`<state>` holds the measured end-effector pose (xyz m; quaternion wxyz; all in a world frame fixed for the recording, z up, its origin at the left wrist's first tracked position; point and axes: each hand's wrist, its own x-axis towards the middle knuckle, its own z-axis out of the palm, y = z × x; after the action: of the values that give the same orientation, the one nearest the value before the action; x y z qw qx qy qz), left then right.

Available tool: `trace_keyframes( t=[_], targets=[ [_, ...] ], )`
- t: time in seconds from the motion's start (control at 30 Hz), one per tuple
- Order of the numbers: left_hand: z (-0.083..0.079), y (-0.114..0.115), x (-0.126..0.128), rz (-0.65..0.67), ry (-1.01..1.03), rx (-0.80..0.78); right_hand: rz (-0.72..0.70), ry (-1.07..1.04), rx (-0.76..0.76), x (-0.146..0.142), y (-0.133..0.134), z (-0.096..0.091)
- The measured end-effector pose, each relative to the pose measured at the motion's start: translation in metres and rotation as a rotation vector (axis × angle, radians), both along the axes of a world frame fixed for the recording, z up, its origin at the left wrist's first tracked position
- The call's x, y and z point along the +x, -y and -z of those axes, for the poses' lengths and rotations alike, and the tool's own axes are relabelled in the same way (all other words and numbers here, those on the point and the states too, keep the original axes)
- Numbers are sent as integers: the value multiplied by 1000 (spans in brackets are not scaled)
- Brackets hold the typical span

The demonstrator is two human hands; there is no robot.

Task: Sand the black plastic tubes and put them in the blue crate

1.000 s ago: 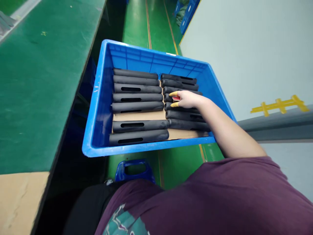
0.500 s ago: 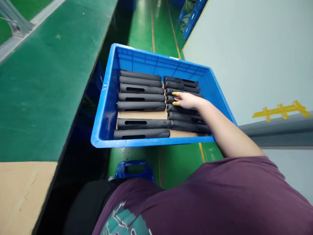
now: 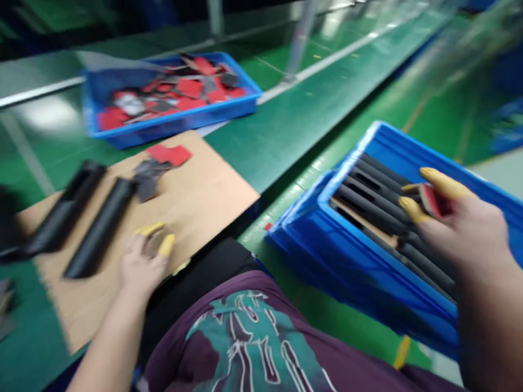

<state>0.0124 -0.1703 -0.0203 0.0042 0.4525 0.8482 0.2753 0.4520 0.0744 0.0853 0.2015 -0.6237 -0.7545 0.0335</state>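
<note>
My right hand (image 3: 453, 218), yellow covers on its fingertips, is over the blue crate (image 3: 379, 130). Its fingers are closed on a small red-and-dark pad (image 3: 429, 200). Below it, black tubes (image 3: 368, 204) with long slots lie side by side in the crate. On the left, my left hand (image 3: 145, 261) is low over the cardboard sheet (image 3: 212, 201), its fingers curled round something brownish that is too blurred to name. Two black tubes (image 3: 100, 228) lie on the cardboard left of that hand. Near them are loose grey pads (image 3: 146, 179) and red pads (image 3: 174, 155).
A blue tray (image 3: 180, 117) full of red and grey pieces stands at the back of the green bench (image 3: 281, 136). Metal posts (image 3: 301, 41) rise behind it. A gap with green floor separates the bench from the crate.
My view has swung left from the crate to the bench. The left hand and cardboard have come into view. My right hand has lifted off the tubes, now showing a red-and-dark pad.
</note>
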Motion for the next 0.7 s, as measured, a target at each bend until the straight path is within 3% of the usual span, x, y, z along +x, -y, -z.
trace_keyframes(
  t=[0.07,0.17,0.37,0.43,0.5,0.6,0.7],
  targets=[
    [15,30,-4,-11,70,166,-232,-191,17,-47,13,13],
    [20,73,4,-91,84,261,-576,-361,-138,-126,37,45],
    [-12,178,13,-389,26,338,-1032,-359,-439,-268,95,99],
    [-30,222,5,-589,10,432,-1127,-295,-500,-304,111,110],
    [-50,268,-5,-875,-2,631,-1156,-221,-519,-335,121,118],
    [-78,333,-12,-1239,-153,889,-1138,-119,-448,-371,129,125],
    [-92,380,-11,-1484,-189,1115,-1190,-74,-326,-390,134,127]
  ],
)
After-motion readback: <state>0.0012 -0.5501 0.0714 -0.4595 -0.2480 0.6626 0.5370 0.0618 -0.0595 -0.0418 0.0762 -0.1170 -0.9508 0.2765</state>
